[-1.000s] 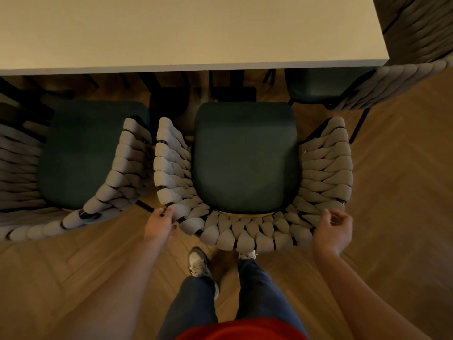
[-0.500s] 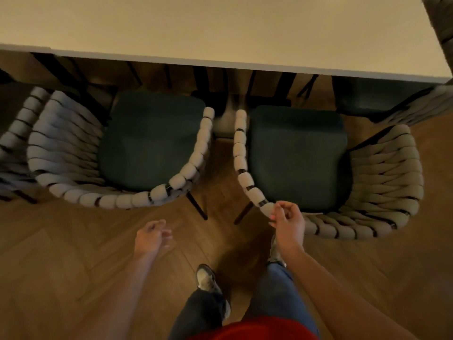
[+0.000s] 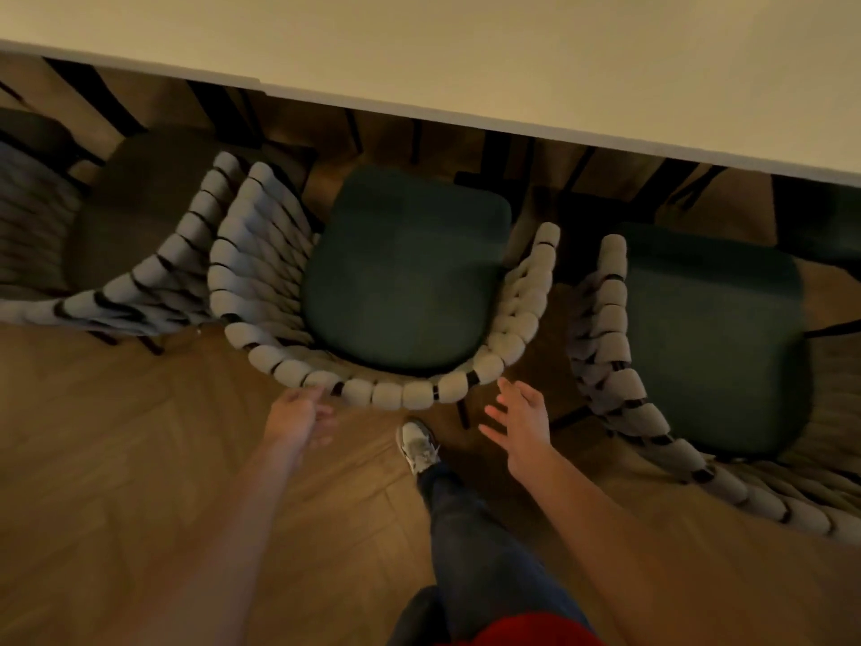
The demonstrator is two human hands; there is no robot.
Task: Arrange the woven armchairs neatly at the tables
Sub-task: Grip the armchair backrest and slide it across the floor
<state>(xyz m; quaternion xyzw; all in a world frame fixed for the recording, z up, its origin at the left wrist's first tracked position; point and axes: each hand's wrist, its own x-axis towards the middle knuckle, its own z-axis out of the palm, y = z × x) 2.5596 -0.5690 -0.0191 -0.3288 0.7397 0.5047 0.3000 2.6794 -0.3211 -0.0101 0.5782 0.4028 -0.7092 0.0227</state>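
Three woven armchairs with dark green seats stand along the near edge of a pale table (image 3: 512, 49). The middle armchair (image 3: 400, 394) is right in front of me, its woven back curved toward me. My left hand (image 3: 300, 414) is at the left part of that back, fingers blurred and relaxed, touching or just short of the weave. My right hand (image 3: 522, 424) hovers with spread, straight fingers just below the back's right part, holding nothing. The right armchair (image 3: 610, 319) and the left armchair (image 3: 153, 277) flank it closely.
Herringbone wooden floor (image 3: 116, 459) lies behind the chairs. My leg in dark jeans and a pale shoe (image 3: 417, 442) steps toward the middle chair. Dark table and chair legs show under the table edge.
I have shifted left from the right armchair to the middle one. My right hand let go of the right chair's back and now hangs open; my left hand reached up to the middle chair's back.
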